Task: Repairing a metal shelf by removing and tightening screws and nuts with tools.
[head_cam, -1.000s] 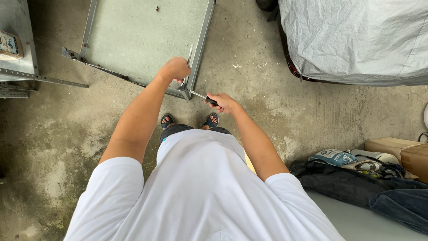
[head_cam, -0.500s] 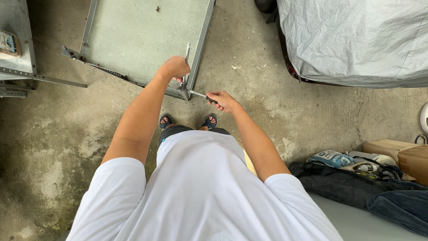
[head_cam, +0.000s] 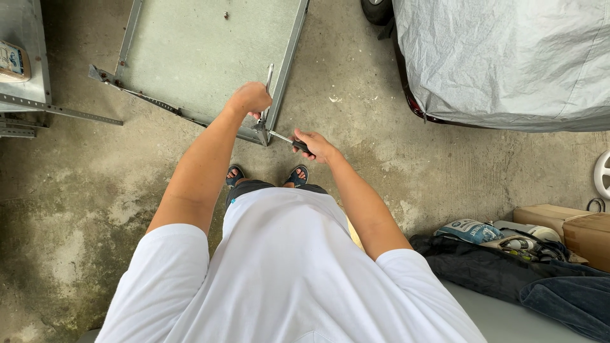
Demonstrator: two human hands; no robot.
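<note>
A: What has the left hand (head_cam: 251, 98) got?

B: It is closed around a slim metal wrench (head_cam: 267, 89), whose shaft sticks out past the knuckles toward the far side. The wrench sits right at the near right corner of the metal frame (head_cam: 289, 47).

A: And the right hand (head_cam: 316, 146)?

B: Its fingers are wrapped around the dark handle of a screwdriver (head_cam: 287, 140). The thin shaft runs left and a little far from the hand, and its tip meets the same frame corner from the outside.

A: Where does the frame lie?

B: Flat on the concrete floor (head_cam: 70, 184), just beyond the person's sandalled feet (head_cam: 298, 173). It is made of grey angle bars around a pale green panel (head_cam: 203, 44). A perforated metal strip (head_cam: 143, 96) runs slantwise across its near left part.

A: What else is around?

B: A grey cover (head_cam: 508, 57) is draped over a vehicle at far right, with a wheel just showing at its far edge. Near right there are dark cloth (head_cam: 508, 273), a printed bag (head_cam: 467, 230) and cardboard boxes (head_cam: 572, 228). At far left stands another grey metal piece (head_cam: 22, 70) with a small packet (head_cam: 13, 61) on it.
</note>
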